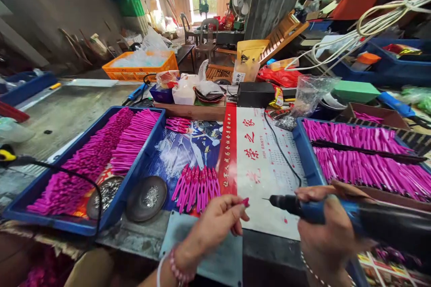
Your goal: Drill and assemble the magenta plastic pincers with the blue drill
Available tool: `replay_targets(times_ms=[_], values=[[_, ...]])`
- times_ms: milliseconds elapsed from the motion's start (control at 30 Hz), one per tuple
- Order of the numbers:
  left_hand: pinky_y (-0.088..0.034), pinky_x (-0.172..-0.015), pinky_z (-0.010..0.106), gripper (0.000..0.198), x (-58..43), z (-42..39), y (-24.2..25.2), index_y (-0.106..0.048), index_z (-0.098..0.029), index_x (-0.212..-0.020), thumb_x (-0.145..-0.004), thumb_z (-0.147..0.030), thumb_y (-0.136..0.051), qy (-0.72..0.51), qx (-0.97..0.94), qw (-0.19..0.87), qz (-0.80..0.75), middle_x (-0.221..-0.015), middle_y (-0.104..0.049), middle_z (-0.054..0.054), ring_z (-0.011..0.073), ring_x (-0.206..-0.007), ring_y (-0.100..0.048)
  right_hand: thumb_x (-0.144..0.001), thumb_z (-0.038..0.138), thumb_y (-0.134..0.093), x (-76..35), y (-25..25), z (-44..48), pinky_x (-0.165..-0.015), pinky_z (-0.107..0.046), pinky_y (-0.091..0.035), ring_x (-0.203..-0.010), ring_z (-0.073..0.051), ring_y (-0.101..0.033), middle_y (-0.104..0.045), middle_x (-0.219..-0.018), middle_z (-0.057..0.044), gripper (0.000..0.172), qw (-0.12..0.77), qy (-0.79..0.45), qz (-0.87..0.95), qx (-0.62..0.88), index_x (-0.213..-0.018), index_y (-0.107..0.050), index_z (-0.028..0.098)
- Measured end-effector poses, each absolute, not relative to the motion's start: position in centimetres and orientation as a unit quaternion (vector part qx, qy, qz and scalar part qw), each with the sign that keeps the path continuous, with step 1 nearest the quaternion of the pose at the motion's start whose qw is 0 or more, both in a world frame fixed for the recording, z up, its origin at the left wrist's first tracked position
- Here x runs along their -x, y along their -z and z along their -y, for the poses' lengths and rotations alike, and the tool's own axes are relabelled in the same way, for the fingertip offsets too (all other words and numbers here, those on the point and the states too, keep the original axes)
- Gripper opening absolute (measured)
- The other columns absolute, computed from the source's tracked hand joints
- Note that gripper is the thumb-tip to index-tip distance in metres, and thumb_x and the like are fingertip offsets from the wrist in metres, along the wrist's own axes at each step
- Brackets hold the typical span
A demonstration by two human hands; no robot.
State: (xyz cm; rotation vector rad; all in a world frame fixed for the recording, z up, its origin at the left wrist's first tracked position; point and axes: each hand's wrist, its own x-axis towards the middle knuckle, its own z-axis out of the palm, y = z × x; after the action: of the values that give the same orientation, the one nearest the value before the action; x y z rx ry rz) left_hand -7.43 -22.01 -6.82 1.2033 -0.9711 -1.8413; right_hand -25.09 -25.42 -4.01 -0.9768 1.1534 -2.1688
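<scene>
My left hand (220, 219) is closed in a pinch on a magenta plastic piece (246, 202); only its tip shows past my fingers. My right hand (328, 228) grips a blue and black electric screwdriver (308, 210), its thin bit pointing left, a short gap from the piece. Several assembled magenta plier-shaped tools (197, 187) lie in a row beyond my left hand. To their left sits a dark round dish (131, 198) of small silvery parts. At the left, a blue tray (148, 152) holds piled magenta pieces and another dish (92, 197) of metal parts.
A second blue tray (308, 161) with magenta pieces stands at the right. A black cable (281, 136) crosses the calendar sheet (249, 166). A black box (256, 94), plastic bags and an orange crate (134, 71) stand farther back. Another cable (81, 176) hangs over the left tray.
</scene>
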Motion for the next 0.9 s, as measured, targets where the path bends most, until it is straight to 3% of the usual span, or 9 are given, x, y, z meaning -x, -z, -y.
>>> replay_targets(times_ms=[133, 433, 667, 900], values=[[-0.039, -0.051, 0.017, 0.041, 8.4, 19.4, 9.0, -0.06, -0.012, -0.089, -0.076, -0.049, -0.07, 0.762, -0.457, 0.355, 0.291, -0.078, -0.065, 0.004, 0.0048, -0.051, -0.053, -0.078, 0.02, -0.065, 23.9, 6.1, 27.4, -0.067, -0.036, -0.052, -0.057, -0.016, -0.056, -0.059, -0.069, 0.002, 0.027, 0.238, 0.787, -0.42, 0.384, -0.103, -0.057, 0.016], [-0.033, -0.044, 0.015, 0.043, 8.4, 18.7, 10.0, -0.054, -0.013, -0.086, -0.075, -0.051, -0.072, 0.793, -0.435, 0.372, 0.21, -0.069, -0.066, 0.004, 0.0045, -0.043, -0.05, -0.079, 0.019, -0.069, 23.1, 8.3, 28.4, -0.058, -0.031, -0.053, -0.056, -0.016, -0.058, -0.061, -0.072, 0.001, 0.032, 0.248, 0.77, -0.409, 0.421, -0.107, -0.054, 0.015], [-0.029, -0.041, 0.014, 0.048, 9.4, 20.8, 10.5, -0.055, -0.013, -0.089, -0.072, -0.053, -0.074, 0.765, -0.459, 0.42, 0.165, -0.063, -0.062, 0.0, 0.0037, -0.041, -0.046, -0.076, 0.011, -0.063, 23.0, 5.9, 26.7, -0.066, -0.035, -0.053, -0.058, -0.017, -0.057, -0.059, -0.07, 0.002, 0.029, 0.244, 0.775, -0.403, 0.422, -0.105, -0.057, 0.015], [-0.026, -0.041, 0.016, 0.062, 10.9, 22.1, 10.5, -0.062, -0.008, -0.098, -0.065, -0.058, -0.077, 0.787, -0.443, 0.415, 0.108, -0.062, -0.06, 0.0, 0.0037, -0.04, -0.044, -0.077, 0.015, -0.058, 23.4, 3.7, 24.2, -0.06, -0.035, -0.049, -0.057, -0.017, -0.053, -0.055, -0.07, 0.0, 0.031, 0.307, 0.767, -0.323, 0.461, -0.108, -0.056, 0.014]])
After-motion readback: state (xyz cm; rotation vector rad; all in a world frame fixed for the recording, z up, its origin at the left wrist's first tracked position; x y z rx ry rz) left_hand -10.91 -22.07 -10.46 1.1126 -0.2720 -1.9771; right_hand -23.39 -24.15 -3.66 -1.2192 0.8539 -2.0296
